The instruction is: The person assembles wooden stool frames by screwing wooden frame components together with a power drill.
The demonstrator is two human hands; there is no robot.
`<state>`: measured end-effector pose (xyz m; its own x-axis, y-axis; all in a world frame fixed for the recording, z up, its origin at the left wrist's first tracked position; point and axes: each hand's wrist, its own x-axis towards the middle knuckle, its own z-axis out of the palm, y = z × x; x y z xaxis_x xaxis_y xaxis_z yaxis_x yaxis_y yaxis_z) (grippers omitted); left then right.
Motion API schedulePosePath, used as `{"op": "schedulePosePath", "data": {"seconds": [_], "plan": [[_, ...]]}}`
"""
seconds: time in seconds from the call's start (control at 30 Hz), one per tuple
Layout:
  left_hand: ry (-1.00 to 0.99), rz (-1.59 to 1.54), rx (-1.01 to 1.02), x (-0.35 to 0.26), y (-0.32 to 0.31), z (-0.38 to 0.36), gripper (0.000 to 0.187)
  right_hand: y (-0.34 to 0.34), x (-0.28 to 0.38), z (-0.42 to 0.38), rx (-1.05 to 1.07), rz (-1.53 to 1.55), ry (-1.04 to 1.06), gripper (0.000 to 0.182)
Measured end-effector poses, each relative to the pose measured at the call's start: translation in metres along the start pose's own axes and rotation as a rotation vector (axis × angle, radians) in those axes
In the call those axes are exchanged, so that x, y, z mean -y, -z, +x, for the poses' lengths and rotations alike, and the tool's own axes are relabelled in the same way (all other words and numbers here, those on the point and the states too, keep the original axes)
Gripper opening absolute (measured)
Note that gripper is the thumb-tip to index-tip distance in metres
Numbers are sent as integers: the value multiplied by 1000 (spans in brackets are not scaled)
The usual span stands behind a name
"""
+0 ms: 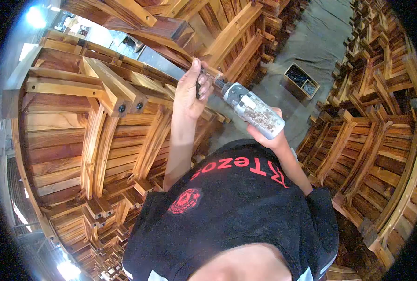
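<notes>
Between stacked wooden frames (92, 150) on either side, a person in a black shirt (246, 210) worked with both hands raised in front of the chest. The right hand (272, 132) was closed around the lower end of a clear bottle (255, 112), which lay tilted, its dark neck pointing toward the left hand (190, 91). That hand's fingers were curled about a small dark object (199, 87), too hidden to identify, just beside the neck. Beyond, a box (296, 87) of small dark pieces sat on the grey floor (325, 30).
</notes>
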<state>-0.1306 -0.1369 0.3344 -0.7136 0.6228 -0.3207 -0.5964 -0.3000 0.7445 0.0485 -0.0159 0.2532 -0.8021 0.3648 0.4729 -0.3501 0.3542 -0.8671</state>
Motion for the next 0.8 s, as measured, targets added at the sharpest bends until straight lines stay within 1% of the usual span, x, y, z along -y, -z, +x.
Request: {"op": "schedulePosePath", "data": {"seconds": [0.07, 0.17, 0.23, 0.3, 0.47, 0.53, 0.63, 0.73, 0.8], "plan": [[12, -33, 25, 0, 0, 2, 28, 3, 7, 7, 43, 156, -73, 26], [13, -39, 45, -2, -1, 4, 27, 4, 4, 7, -1, 4, 18, 26], [5, -34, 61, -4, -1, 6, 27, 8, 2, 11, 14, -54, 37, 37], [9, -20, 56, -5, -3, 9, 27, 10, 1, 13, 18, -75, 42, 44], [37, 21, 40, -12, -7, 12, 26, 11, -12, 19, 42, -4, 35, 47], [69, 29, 44, -14, -6, 14, 25, 10, -4, 19, -3, 10, -32, 36], [70, 10, 24, -12, -10, 13, 27, 7, -12, 15, -4, -13, -52, 32], [-62, 158, -45, -9, -14, 13, 32, 6, -2, 24, -14, 22, -84, 33], [-126, 222, -36, -9, -17, 10, 36, 6, -1, 32, -14, 47, -45, 33]]}}
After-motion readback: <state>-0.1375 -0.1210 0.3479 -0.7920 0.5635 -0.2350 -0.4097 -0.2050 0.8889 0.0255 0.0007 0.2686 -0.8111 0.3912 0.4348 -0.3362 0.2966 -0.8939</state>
